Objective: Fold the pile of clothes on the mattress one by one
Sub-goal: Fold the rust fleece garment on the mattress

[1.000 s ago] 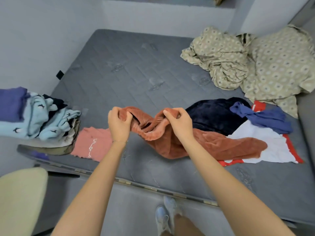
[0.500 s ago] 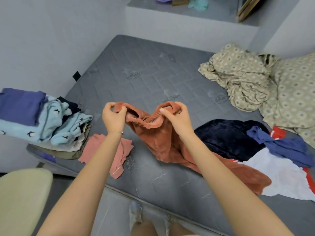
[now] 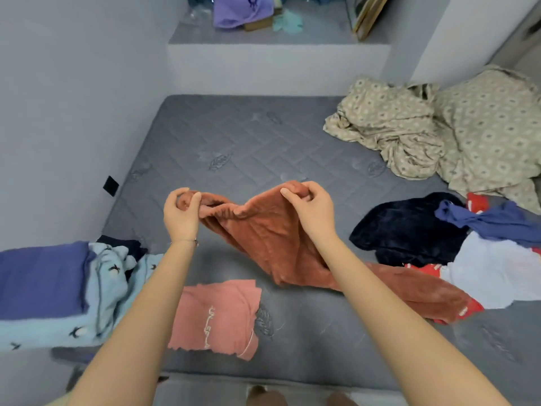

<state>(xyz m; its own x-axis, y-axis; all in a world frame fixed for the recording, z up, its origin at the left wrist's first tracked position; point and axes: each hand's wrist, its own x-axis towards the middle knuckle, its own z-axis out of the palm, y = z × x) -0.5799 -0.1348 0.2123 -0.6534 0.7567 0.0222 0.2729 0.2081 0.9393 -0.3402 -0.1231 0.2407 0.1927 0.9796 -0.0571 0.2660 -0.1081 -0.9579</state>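
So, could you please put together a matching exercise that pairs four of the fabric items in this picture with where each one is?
Things:
1. brown fleece garment
2. pink top
3. beige patterned sheet
4. purple cloth

Places:
A. on the ledge beyond the mattress
B. gripped by the left hand and right hand
C. crumpled at the mattress's far right
D. lying near the mattress's front edge

Pairs: 1-B, 2-D, 3-C, 4-A.
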